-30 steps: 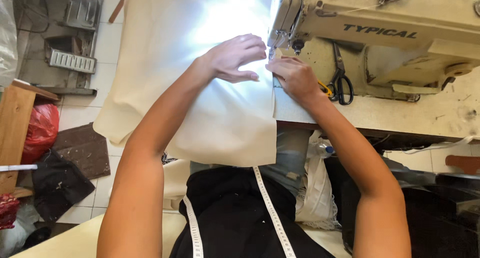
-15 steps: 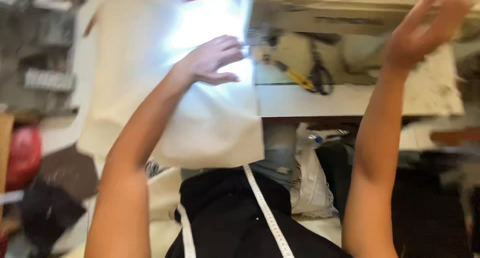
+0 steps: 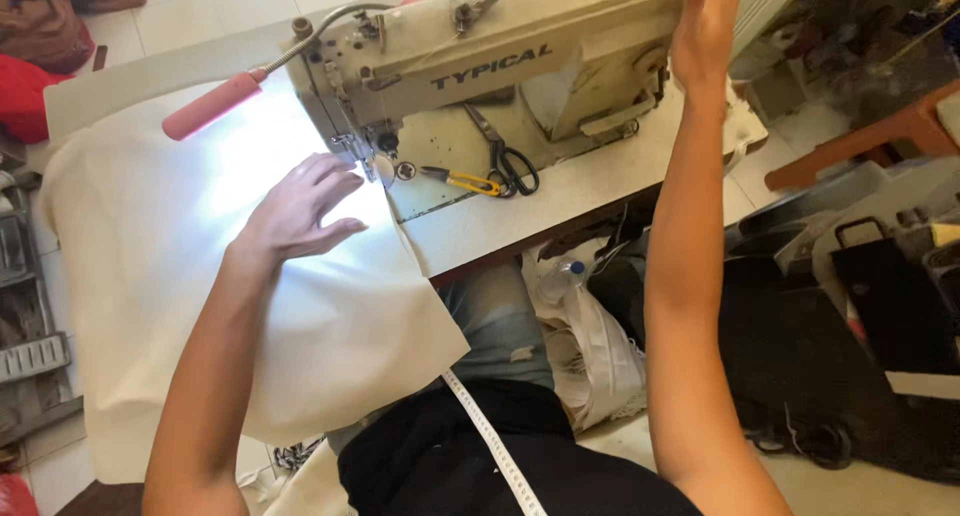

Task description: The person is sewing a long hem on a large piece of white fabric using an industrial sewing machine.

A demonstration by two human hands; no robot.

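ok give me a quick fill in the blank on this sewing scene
1. The left hand lies flat on the ____ fabric.
2. The right hand is raised at the ____ end of the sewing machine.
3. The scissors beside the yellow-handled snips have ____ handles.

Missing words: white; right; black

You have one view only, from the camera on your head. It looks steeply down and forward, close over the table (image 3: 590, 191), whose near edge crosses mid-frame at a tilt. The machine (image 3: 480, 56) at the table's far edge fills the top; your lap and the floor fill the bottom.
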